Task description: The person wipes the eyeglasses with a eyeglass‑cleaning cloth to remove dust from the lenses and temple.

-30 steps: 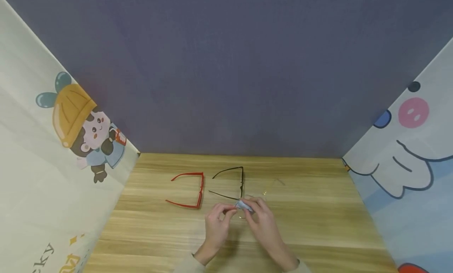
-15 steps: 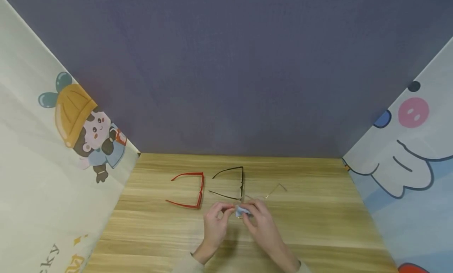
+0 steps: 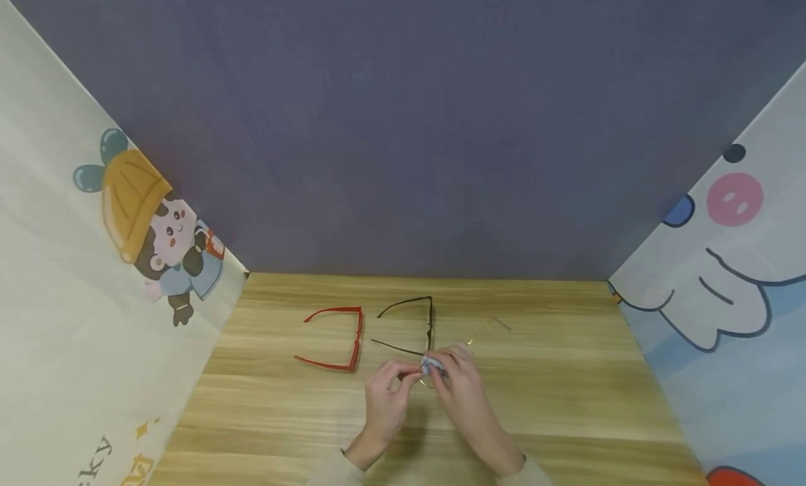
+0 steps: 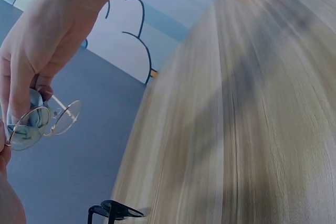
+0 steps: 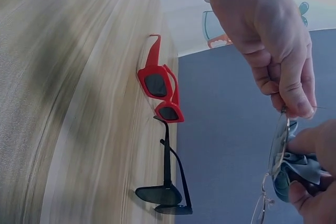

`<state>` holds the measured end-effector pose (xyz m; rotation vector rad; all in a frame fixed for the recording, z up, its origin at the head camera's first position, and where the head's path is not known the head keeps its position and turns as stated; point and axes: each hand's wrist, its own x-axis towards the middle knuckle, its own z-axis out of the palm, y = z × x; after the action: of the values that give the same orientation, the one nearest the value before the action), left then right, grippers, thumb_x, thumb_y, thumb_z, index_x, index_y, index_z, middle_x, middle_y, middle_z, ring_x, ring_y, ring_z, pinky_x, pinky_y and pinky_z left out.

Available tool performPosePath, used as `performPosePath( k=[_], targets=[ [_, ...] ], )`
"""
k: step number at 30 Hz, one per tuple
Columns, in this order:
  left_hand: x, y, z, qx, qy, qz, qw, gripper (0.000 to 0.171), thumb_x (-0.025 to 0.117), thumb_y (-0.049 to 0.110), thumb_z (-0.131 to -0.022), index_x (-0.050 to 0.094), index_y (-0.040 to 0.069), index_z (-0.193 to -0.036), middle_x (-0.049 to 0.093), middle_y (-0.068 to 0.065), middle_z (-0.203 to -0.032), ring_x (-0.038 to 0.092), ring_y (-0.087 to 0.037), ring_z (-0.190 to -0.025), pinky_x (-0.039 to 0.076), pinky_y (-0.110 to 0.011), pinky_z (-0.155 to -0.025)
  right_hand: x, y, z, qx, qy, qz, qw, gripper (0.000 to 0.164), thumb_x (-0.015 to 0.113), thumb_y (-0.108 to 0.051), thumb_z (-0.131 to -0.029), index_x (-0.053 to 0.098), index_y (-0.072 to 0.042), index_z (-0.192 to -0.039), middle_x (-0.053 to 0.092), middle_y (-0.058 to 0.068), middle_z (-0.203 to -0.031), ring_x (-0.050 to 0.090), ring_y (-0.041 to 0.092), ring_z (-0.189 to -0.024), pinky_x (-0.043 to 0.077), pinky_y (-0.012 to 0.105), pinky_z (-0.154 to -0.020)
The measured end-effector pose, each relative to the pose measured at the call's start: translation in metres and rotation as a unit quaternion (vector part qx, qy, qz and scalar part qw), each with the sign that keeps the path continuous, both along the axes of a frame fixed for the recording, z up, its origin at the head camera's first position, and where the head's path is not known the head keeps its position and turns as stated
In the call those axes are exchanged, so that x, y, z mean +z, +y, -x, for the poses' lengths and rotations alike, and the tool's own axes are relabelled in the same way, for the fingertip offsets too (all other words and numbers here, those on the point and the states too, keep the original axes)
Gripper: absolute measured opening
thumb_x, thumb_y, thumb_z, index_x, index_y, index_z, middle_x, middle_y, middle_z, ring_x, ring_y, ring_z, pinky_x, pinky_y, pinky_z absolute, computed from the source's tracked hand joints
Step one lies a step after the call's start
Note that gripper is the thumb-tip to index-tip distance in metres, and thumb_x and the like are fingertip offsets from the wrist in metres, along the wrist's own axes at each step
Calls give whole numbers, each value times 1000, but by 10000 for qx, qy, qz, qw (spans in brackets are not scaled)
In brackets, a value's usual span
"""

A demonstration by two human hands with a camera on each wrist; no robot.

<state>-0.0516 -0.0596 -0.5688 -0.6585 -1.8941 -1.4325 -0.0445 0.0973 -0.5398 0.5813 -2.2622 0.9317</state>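
Observation:
Between both hands is a pair of round eyeglasses with a thin gold wire frame (image 4: 65, 119), raised above the table. My left hand (image 3: 386, 396) pinches the frame near one hinge between thumb and fingers. A crumpled light-blue cloth (image 5: 298, 170) is pinched in my right hand (image 3: 466, 394), pressed around one lens. The second lens stands free of the cloth. In the head view, the fingers hide most of the eyeglasses; a gold bit and one arm tip show beyond the right hand.
Red sunglasses (image 3: 358, 339) lie on the wooden table (image 3: 567, 388) at the left, arms unfolded. Black sunglasses (image 3: 431, 325) lie beside them, just beyond the hands. A dark grey wall (image 3: 415, 136) rises behind, with cartoon-printed panels on both sides.
The right hand and cloth make small shifts over the lens, and the cloth bunches differently. The eyeglasses tilt slightly, so their far arm shows and fades. The left hand stays nearly in place.

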Motion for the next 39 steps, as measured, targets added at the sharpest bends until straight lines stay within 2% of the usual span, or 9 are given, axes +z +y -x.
performPosePath(
  k=[7,16,22,31,35,39],
  targets=[
    [-1,0,0,170,-34,-2,9999,25,83,-14,-71,71,1,-87,73,-11,-79,66,-20,-66,55,-16,-66,-3,-1,1,-138,35,100,9998,34,86,8,-74,72,2,-104,66,7,-100,65,20,-91,62,26,-78],
    [1,1,0,214,-133,-63,9997,23,84,-11,-72,72,3,-86,73,-10,-80,66,-20,-66,55,-15,-66,6,-7,-8,-41,-569,411,9975,30,85,3,-79,73,-2,-106,73,7,-104,71,22,-93,63,29,-79],
    [-3,1,1,259,-19,-105,9996,25,84,-15,-69,71,0,-85,72,-12,-78,65,-20,-64,54,-16,-64,7,-9,-8,34,-448,525,9976,30,84,7,-78,73,0,-104,73,7,-102,71,21,-90,63,29,-77],
    [6,0,-2,300,-345,-97,9989,21,82,-10,-76,73,5,-89,74,-7,-82,67,-20,-68,56,-17,-67,4,-5,-8,68,-385,370,9986,36,85,9,-74,73,-3,-106,72,8,-104,68,21,-92,62,22,-76],
    [5,-2,-3,257,-389,-82,9989,20,82,-9,-77,73,5,-89,74,-8,-82,67,-19,-68,56,-17,-68,1,-3,-7,104,-376,356,9986,36,85,9,-74,72,-2,-106,71,9,-105,69,21,-91,61,19,-75],
    [2,-4,-3,199,-437,-41,9988,18,81,-7,-79,73,5,-89,74,-6,-83,67,-18,-68,56,-16,-68,-4,-2,-7,128,-559,592,9966,34,84,8,-77,72,-1,-107,71,10,-106,70,21,-93,62,22,-77]
  ],
)
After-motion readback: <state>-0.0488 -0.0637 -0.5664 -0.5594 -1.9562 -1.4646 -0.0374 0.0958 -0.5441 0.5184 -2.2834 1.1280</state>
